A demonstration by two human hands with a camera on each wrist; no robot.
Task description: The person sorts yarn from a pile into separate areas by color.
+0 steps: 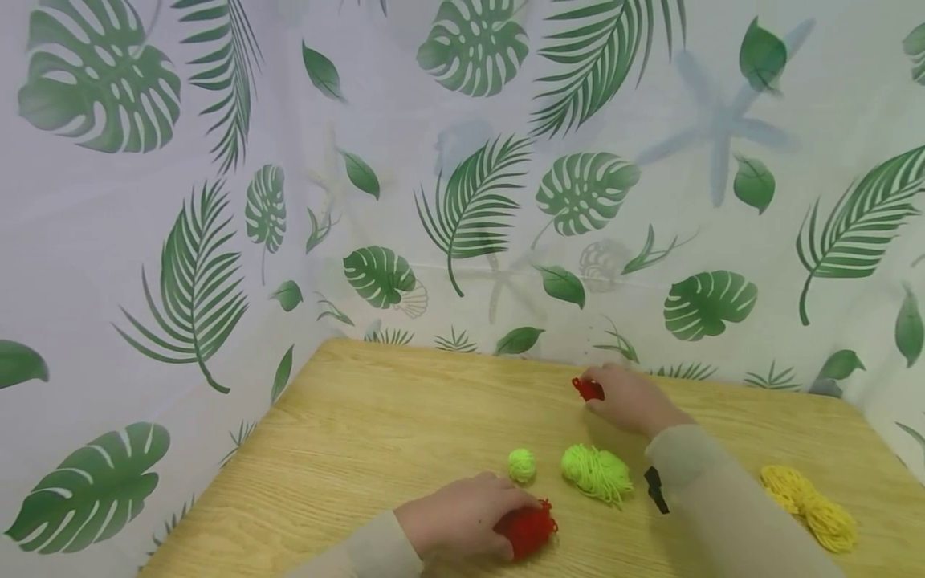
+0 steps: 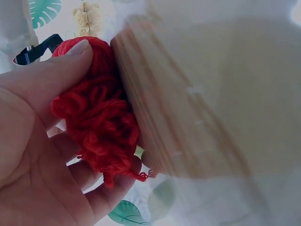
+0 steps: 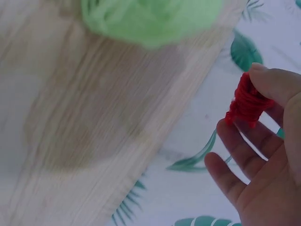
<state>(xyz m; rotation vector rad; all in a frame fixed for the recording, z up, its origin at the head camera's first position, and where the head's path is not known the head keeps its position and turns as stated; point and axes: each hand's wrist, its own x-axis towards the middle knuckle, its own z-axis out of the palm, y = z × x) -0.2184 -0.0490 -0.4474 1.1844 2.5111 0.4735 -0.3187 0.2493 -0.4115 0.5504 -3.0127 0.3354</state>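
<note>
While a leaf-print sheet hangs behind and along the sides, the wood-grain counter stretches out in front of it, and both arms reach over its surface. The left hand lies low and near; the right hand is farther out, by the counter's back edge.

Of the yarn, the yellow skein is the longest, cinched at its middle, running from far left to near right; it lies just right of the right sleeve, away from both hands. The lime-green skein slants the same way, between the left hand and the right forearm.

The larger red skein is in the left hand, which pinches it with the thumb over one side and the fingers behind. Its long axis slopes gently from near left to far right. Whether its underside touches the counter, I cannot tell. Just beyond the left hand sits a lime-green yarn ball.

The small red bundle is pinched between the right hand's thumb and fingertips, the other fingers spread apart. As I judge it, the key relation is between the red pieces: the bundle lies well beyond and slightly right of the larger skein, and the line joining them passes between the lime-green ball and skein.
</note>
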